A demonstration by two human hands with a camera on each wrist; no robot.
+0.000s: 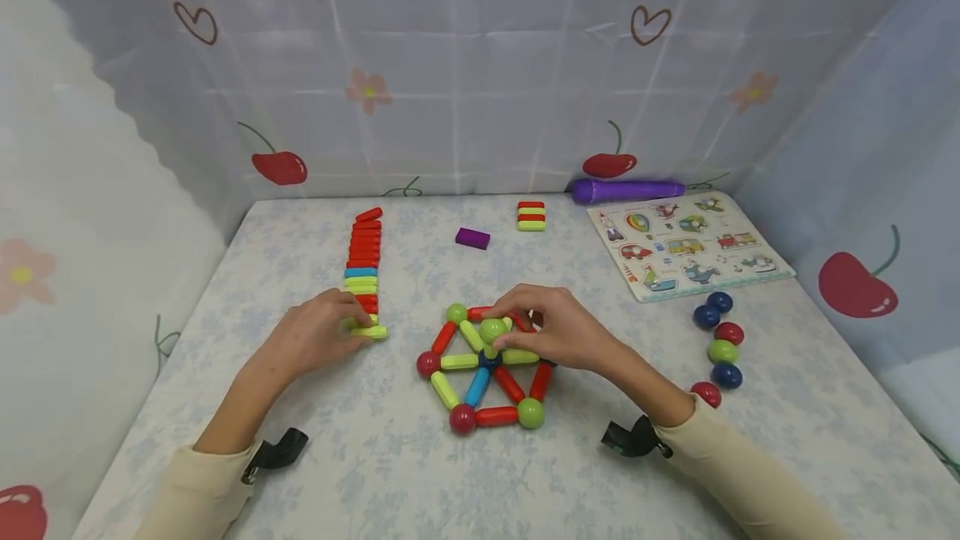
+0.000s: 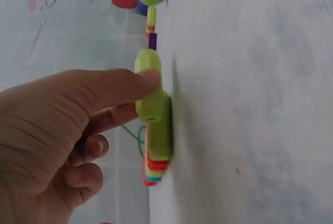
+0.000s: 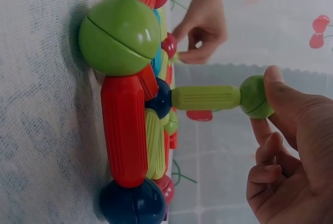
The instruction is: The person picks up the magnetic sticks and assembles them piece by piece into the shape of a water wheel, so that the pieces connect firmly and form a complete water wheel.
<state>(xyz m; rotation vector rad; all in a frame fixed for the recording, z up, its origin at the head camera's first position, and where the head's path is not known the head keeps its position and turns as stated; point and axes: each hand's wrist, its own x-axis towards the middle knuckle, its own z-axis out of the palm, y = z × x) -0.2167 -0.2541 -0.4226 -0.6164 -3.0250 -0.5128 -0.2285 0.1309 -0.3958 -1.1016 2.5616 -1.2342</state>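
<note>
My left hand [image 1: 318, 333] pinches a yellow-green magnetic rod [image 2: 148, 99] between thumb and forefinger. That rod is at the near end of a column of red, blue and yellow-green rods [image 1: 364, 247] on the table. My right hand [image 1: 562, 330] holds a green ball [image 3: 255, 96] by thumb and fingertips. Beneath the ball, a yellow-green rod [image 3: 205, 98] stands up from the dark blue centre ball [image 3: 161, 99] of a flat wheel-shaped frame. Around the frame's rim, red rods [image 1: 497, 416] and a yellow-green one join red balls [image 1: 462, 418], green balls [image 1: 531, 412] and a dark blue one.
Loose blue, red and green balls [image 1: 723, 351] lie at the right. Behind them is a picture puzzle board [image 1: 690, 247], with a purple microphone-shaped object [image 1: 628, 191] at its back edge. A purple block [image 1: 472, 238] and a small group of rods [image 1: 532, 217] sit at the back.
</note>
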